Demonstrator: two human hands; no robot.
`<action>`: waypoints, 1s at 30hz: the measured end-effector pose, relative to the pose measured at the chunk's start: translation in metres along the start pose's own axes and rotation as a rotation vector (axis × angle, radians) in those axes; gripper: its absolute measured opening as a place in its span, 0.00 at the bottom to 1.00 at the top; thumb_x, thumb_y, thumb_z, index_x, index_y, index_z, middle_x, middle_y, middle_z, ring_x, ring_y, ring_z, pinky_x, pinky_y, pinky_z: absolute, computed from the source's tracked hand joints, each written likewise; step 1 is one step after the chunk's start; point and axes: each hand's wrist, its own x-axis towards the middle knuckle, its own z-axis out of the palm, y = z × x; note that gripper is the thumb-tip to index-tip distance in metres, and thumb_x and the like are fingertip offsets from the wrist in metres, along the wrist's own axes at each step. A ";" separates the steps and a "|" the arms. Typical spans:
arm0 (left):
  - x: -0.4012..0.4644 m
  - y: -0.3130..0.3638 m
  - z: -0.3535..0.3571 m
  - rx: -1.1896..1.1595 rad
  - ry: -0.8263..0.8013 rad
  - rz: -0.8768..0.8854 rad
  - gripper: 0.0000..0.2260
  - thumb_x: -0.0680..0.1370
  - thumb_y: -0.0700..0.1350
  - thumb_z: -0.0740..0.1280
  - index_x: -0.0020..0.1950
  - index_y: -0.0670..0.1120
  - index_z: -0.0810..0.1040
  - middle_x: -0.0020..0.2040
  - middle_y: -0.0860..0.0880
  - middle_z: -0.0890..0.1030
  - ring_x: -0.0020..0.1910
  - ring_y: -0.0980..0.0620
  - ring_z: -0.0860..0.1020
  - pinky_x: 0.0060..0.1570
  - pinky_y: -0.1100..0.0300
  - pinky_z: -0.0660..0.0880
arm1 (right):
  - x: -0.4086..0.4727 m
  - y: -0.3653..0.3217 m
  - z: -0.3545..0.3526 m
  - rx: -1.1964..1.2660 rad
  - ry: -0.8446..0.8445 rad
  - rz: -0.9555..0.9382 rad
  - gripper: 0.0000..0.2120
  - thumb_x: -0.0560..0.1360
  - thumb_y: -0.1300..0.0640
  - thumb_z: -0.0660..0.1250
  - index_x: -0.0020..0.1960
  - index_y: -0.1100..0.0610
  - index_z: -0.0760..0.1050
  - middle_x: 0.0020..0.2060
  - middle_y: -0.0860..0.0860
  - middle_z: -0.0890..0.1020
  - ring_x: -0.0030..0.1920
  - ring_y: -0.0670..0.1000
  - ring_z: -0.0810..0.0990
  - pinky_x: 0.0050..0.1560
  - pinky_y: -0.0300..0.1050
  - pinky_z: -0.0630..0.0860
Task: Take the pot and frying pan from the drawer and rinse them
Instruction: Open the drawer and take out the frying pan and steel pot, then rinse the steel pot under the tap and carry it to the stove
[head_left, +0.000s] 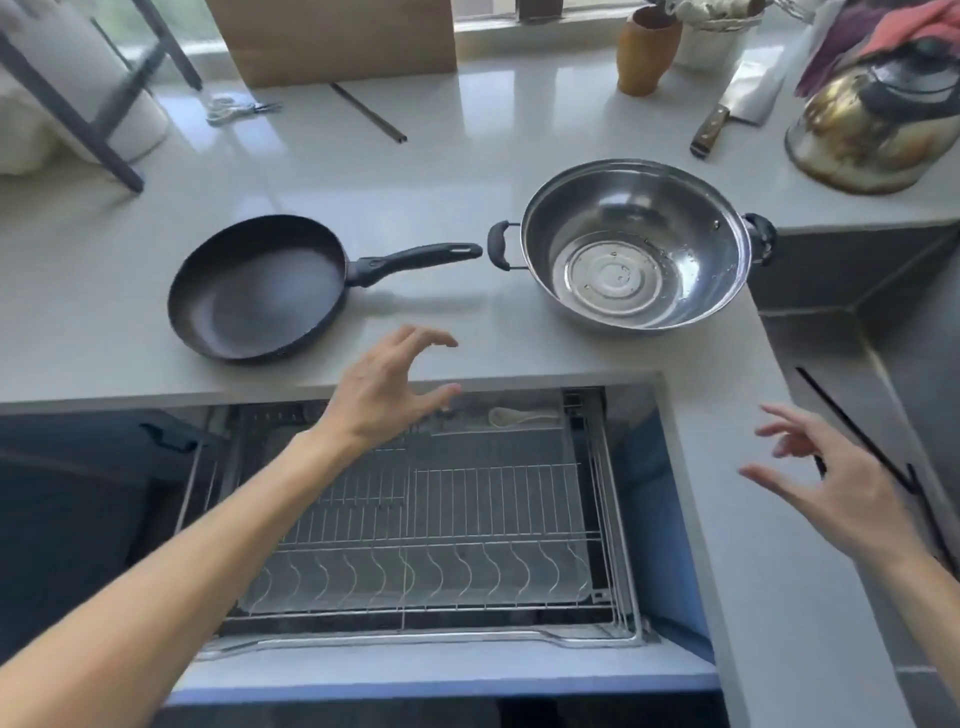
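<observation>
A black frying pan (260, 288) rests on the pale countertop (441, 171), its handle pointing right. To its right stands a steel pot (636, 244) with two black side handles and water drops inside, close to the sink edge. Below the counter the drawer (431, 525) is pulled out, showing a wire dish rack with a white spoon at its back. My left hand (387, 387) hovers over the counter's front edge, fingers spread and curled, holding nothing. My right hand (826, 483) is over the counter strip beside the sink, fingers apart, holding nothing.
A grey sink (883, 332) lies to the right. At the back stand a worn kettle (872, 124), a cleaver (737, 109), a brown vase (647, 52), a cardboard box (337, 39), a thin metal rod (369, 111) and a paper towel roll (88, 78).
</observation>
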 end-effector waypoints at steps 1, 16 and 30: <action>-0.027 -0.005 0.002 -0.054 0.003 -0.031 0.17 0.72 0.51 0.72 0.59 0.54 0.74 0.58 0.56 0.77 0.57 0.57 0.75 0.58 0.56 0.73 | -0.026 -0.006 0.010 0.011 0.003 0.005 0.27 0.65 0.47 0.76 0.57 0.33 0.68 0.50 0.35 0.77 0.46 0.38 0.76 0.47 0.19 0.66; -0.472 -0.084 0.037 -0.200 -0.168 -0.197 0.12 0.72 0.58 0.63 0.55 0.62 0.73 0.43 0.63 0.80 0.46 0.66 0.76 0.44 0.72 0.70 | -0.364 -0.122 0.195 0.223 -0.100 0.018 0.20 0.72 0.60 0.70 0.51 0.35 0.74 0.46 0.41 0.82 0.45 0.42 0.81 0.50 0.25 0.71; -0.395 -0.157 0.215 -0.367 -0.161 -0.404 0.27 0.74 0.52 0.70 0.71 0.50 0.68 0.66 0.48 0.75 0.65 0.49 0.73 0.60 0.60 0.69 | -0.261 -0.064 0.428 0.216 -0.327 0.090 0.18 0.73 0.47 0.68 0.61 0.50 0.74 0.58 0.46 0.77 0.60 0.44 0.73 0.60 0.36 0.66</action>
